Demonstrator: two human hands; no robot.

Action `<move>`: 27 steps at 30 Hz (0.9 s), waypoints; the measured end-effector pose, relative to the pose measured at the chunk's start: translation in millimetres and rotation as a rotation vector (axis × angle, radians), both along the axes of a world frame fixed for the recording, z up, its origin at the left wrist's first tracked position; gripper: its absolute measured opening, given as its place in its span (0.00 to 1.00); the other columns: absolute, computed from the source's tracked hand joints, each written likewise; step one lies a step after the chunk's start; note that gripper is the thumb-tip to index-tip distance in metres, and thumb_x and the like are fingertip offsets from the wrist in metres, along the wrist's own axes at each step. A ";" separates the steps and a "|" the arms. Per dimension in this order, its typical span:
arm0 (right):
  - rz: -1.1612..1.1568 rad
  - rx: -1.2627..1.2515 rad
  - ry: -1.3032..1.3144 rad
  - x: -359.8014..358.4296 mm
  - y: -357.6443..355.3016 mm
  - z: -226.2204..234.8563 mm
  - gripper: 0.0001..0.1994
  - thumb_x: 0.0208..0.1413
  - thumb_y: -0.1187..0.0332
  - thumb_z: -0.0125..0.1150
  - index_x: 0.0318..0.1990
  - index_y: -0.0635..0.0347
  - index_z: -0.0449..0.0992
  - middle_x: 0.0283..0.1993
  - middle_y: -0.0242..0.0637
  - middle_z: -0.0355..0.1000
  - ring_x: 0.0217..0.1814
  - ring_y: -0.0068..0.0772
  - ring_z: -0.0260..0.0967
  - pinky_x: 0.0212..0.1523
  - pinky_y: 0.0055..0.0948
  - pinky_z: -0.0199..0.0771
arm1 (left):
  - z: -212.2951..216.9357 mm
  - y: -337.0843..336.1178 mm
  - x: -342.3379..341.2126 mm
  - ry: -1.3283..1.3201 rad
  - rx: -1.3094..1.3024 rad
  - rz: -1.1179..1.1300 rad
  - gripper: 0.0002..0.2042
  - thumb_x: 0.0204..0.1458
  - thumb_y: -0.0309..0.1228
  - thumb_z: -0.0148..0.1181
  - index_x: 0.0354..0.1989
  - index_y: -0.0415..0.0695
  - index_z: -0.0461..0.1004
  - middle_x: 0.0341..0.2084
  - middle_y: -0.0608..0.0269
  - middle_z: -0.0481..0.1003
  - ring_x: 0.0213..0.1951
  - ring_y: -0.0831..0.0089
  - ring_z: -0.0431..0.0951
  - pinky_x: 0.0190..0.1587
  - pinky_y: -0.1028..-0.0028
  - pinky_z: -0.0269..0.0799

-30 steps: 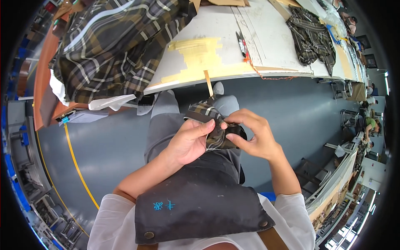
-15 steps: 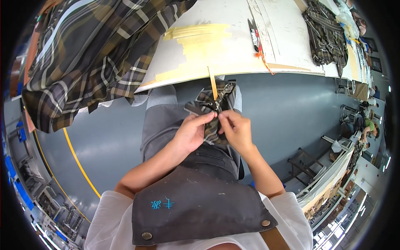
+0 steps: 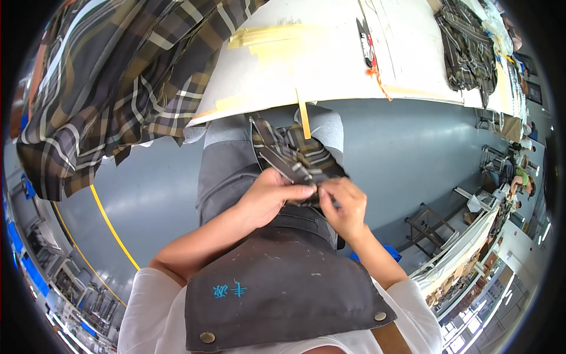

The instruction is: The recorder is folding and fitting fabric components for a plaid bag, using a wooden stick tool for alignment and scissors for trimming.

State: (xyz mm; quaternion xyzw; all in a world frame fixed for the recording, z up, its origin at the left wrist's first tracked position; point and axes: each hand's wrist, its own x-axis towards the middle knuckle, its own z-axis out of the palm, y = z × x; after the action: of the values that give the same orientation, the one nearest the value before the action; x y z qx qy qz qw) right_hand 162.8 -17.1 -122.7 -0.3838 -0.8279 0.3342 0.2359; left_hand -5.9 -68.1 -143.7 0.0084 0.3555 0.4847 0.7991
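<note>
A piece of dark plaid fabric [image 3: 315, 154] lies over my lap, its upper part spread between my knees below the table edge. My left hand [image 3: 272, 192] pinches one edge of it between thumb and fingers, where a narrow dark strip with a light border stands up. Close beside it, my right hand [image 3: 344, 203] is closed at the same spot, fingertips curled on the cloth and a little blurred. The fingers cover the exact point they grip. A grey apron [image 3: 277, 289] covers my chest and lap.
Ahead stands a white table [image 3: 283, 76] with a strip of yellow tape [image 3: 303, 115] hanging off its edge. A large plaid cloth pile [image 3: 130, 88] drapes over its left side. Small scissors [image 3: 367, 44] with an orange cord lie on top. More plaid pieces [image 3: 466, 50] sit far right.
Both hands have come nearer my body with the fabric. The cloth has turned and spread more openly across my lap, and my right hand has shifted slightly right.
</note>
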 end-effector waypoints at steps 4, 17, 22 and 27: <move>-0.065 0.170 0.127 -21.4 22.7 -5.1 0.06 0.39 0.82 0.60 0.27 0.65 0.73 0.27 0.38 0.72 0.27 0.37 0.70 0.27 0.29 0.69 | -3.7 13.0 -1.6 -0.143 -0.059 0.174 0.10 0.46 0.23 0.58 0.38 0.38 0.72 0.34 0.63 0.75 0.39 0.76 0.75 0.44 0.77 0.68; -0.250 -0.105 0.091 -40.3 28.7 -24.1 0.02 0.48 0.78 0.58 0.28 0.67 0.73 0.21 0.36 0.69 0.16 0.21 0.64 0.17 0.19 0.64 | -23.1 34.7 -8.9 -0.219 -0.192 0.289 0.08 0.44 0.26 0.61 0.34 0.41 0.73 0.33 0.65 0.73 0.39 0.74 0.72 0.47 0.73 0.66; -0.281 -0.130 0.094 -39.1 27.6 -22.2 0.02 0.48 0.77 0.58 0.27 0.67 0.73 0.20 0.36 0.69 0.16 0.20 0.64 0.18 0.19 0.64 | -16.5 37.7 -12.3 -0.245 -0.206 0.249 0.08 0.44 0.27 0.61 0.33 0.42 0.72 0.33 0.65 0.73 0.39 0.74 0.72 0.45 0.74 0.67; -0.281 -0.166 0.088 -39.4 25.7 -18.6 0.02 0.48 0.77 0.58 0.28 0.67 0.74 0.20 0.36 0.69 0.16 0.19 0.64 0.18 0.19 0.64 | -14.8 34.8 -15.2 -0.240 -0.201 0.208 0.08 0.45 0.27 0.60 0.34 0.43 0.72 0.34 0.66 0.72 0.39 0.75 0.72 0.42 0.74 0.69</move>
State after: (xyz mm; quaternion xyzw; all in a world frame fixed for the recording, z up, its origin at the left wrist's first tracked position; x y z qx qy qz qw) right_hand 123.4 8.6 -141.4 -0.4988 -0.7245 0.3816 0.2840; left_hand -21.1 -33.3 -158.5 -0.1662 0.3032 0.5241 0.7783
